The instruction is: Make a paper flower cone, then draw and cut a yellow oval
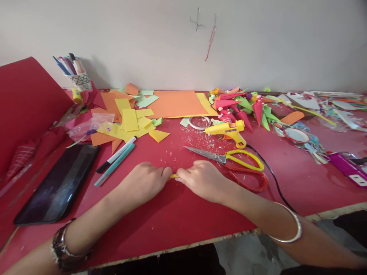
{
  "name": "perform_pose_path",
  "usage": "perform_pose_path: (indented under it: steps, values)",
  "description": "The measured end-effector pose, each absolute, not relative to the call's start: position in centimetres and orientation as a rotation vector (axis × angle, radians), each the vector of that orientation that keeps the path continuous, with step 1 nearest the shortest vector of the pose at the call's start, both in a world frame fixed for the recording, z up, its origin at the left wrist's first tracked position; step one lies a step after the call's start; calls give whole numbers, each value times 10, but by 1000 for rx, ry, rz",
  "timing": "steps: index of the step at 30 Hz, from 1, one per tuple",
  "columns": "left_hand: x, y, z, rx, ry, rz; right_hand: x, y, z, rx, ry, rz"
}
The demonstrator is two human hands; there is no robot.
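Note:
Over the middle of the red tabletop, my left hand (pixel 147 179) and my right hand (pixel 197 179) almost meet, fingers closed. Between their fingertips shows a small yellow piece (pixel 173 176), pinched from both sides; most of it is hidden, and whether it is paper I cannot tell. Just behind my right hand lie scissors (pixel 226 157) with one yellow and one red handle. A yellow glue gun (pixel 226 131) rests beyond them, its black cord running to the front edge. Left of my left hand are a white marker with a black cap (pixel 117 153) and a teal pen (pixel 114 165).
Yellow paper pieces (pixel 130 119) and orange sheets (pixel 172 103) lie at the back. Small paper cones (pixel 229 103) are heaped behind the glue gun, beside a roll of tape (pixel 200 122). A phone (pixel 59 183) lies left, a purple tool (pixel 348 168) far right, a pen cup (pixel 78 78) against the wall.

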State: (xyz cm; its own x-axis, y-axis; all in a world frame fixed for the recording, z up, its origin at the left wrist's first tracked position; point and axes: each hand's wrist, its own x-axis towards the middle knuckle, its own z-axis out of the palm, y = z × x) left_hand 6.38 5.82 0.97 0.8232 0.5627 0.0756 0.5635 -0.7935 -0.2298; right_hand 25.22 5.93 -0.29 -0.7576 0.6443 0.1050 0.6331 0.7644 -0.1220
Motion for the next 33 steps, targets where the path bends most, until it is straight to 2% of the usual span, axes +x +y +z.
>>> perform_pose_path:
  steps: [3, 9, 12, 16, 23, 28, 33]
  values:
    - [64, 57, 12, -2644, -797, -113, 251, 57, 6, -1202, -2649, 588]
    - [65, 56, 18, -2494, -705, -213, 255, 56, 17, -1157, -1918, 1923]
    - [64, 56, 18, -2506, -685, -292, 257, 59, 13, -1010, -1703, 2196]
    - [62, 59, 17, -2537, -662, -294, 258, 62, 9, -970, -1665, 2231]
    - [62, 60, 17, -2504, -606, -210, 259, 62, 16, -1101, -1864, 2065]
    - [46, 68, 20, -2548, -656, -89, 266, 65, 19, -1161, -2103, 1755]
    - [21, 86, 22, -2629, -931, 21, 279, 78, 18, -1115, -2341, 1475]
